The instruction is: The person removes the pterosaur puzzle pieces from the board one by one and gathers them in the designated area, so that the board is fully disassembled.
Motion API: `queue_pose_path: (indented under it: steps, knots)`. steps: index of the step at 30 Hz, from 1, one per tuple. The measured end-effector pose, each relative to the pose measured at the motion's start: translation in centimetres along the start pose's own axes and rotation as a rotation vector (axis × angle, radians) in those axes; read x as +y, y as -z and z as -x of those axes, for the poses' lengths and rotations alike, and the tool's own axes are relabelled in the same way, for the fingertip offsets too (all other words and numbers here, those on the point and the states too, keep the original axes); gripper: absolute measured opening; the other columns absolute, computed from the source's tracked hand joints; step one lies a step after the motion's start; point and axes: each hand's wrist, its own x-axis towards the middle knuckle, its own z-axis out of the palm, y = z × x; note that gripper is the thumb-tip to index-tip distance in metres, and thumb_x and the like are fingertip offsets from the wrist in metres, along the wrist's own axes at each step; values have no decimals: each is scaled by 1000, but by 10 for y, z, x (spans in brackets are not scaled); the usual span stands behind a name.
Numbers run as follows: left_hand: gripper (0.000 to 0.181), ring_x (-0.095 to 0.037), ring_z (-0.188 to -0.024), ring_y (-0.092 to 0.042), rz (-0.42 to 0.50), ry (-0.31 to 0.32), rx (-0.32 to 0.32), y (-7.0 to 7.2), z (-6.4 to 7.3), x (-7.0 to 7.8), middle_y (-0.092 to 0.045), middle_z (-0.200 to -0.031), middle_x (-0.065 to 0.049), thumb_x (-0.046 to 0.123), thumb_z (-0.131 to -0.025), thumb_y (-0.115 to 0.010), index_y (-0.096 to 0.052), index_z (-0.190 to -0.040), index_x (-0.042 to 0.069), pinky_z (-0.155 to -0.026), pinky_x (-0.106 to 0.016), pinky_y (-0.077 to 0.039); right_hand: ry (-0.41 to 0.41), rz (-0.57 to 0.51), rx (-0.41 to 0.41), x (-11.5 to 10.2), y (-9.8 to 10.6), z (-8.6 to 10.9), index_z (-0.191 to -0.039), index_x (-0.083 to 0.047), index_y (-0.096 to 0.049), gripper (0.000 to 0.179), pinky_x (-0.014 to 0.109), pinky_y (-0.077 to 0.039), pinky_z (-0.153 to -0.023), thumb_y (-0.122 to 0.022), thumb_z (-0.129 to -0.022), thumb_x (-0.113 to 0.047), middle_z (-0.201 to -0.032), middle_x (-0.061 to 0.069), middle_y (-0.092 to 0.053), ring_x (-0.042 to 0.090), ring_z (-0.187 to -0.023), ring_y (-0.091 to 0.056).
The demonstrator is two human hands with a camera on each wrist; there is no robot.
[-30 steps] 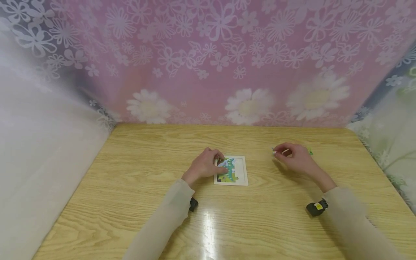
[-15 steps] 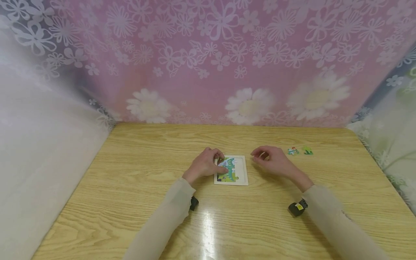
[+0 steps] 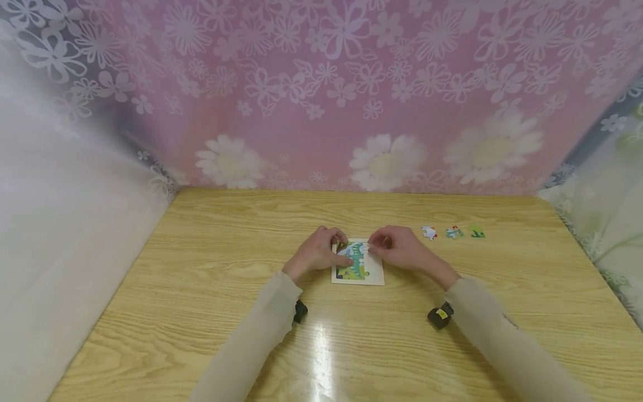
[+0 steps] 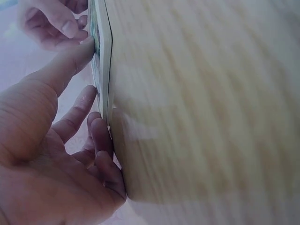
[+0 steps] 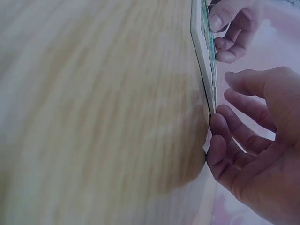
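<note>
Puzzle board [image 3: 375, 271] flat on the table [image 3: 226, 251], left hand [image 3: 316, 251] holding it: thumb on the picture side, other fingers bent at the left and far edges. Right hand [image 3: 400, 247] at the far right corner, fingers bent; cannot tell if they pinch anything. Three loose pieces [image 3: 454, 232] in a row, right of the board.
</note>
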Motion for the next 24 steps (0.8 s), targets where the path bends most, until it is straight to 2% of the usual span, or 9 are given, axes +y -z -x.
queue_pose_path:
  steps: [6,14,24]
  knots:
    - [43,-19,-89,-45,1,7,-2,0,-1,0,-52,-108,-5,40,-84,-85,-66,-118,21,-77,-34,-37,-24,50,-27,-5,-3,-8,-105,-8,-76,16,33,-49,-76,-74,-92,-18,-96,5,-71,16,-84,-60]
    - [43,-19,-88,-44,-5,26,-4,0,-3,0,-50,-106,-4,40,-84,-85,-66,-118,22,-76,-33,-37,-25,74,-18,-7,-8,-13,-98,-8,-77,9,33,-48,-74,-74,-92,-14,-93,7,-68,18,-82,-59]
    - [42,-19,-87,-44,14,35,-11,0,-2,0,-50,-106,-4,39,-84,-85,-65,-118,23,-75,-34,-36,-84,-15,-30,-7,-12,-16,-93,-9,-73,5,29,-45,-71,-71,-92,-14,-85,4,-67,15,-76,-56]
